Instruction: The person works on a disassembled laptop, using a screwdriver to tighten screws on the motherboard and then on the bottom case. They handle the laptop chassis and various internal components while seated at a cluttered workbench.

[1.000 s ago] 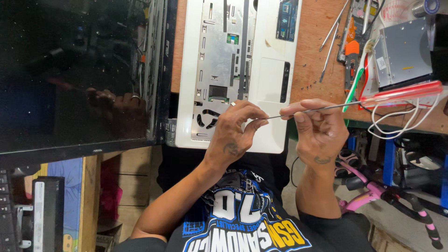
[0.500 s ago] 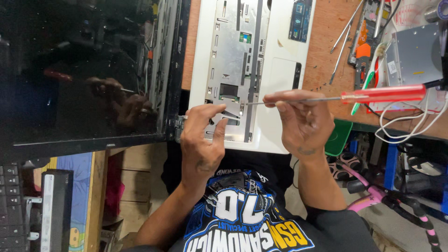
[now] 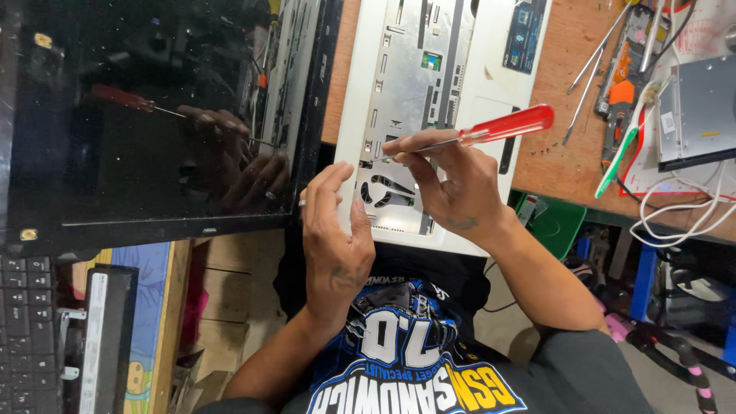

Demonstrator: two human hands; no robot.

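A white laptop base [image 3: 491,54] with its metal inner frame bared lies on the wooden bench, its black screen [image 3: 146,115] folded open to the left. My right hand [image 3: 452,184] is shut on a red-handled screwdriver [image 3: 498,126] above the base's near edge, with the shaft pointing left. My left hand [image 3: 333,230] hovers at the near left corner by the hinge, its fingers together; a small pale bit shows at the fingertips, and I cannot tell whether it is held.
Loose screwdrivers and tweezers [image 3: 590,69] lie right of the laptop, with a green-handled tool [image 3: 617,157], a silver optical drive [image 3: 701,115] and white cable [image 3: 682,211]. A keyboard [image 3: 23,330] and a black battery bar [image 3: 103,337] sit at lower left.
The right hand brought the screwdriver leftward and closer over the base. The left hand drew back toward the hinge corner. The camera view moved closer.
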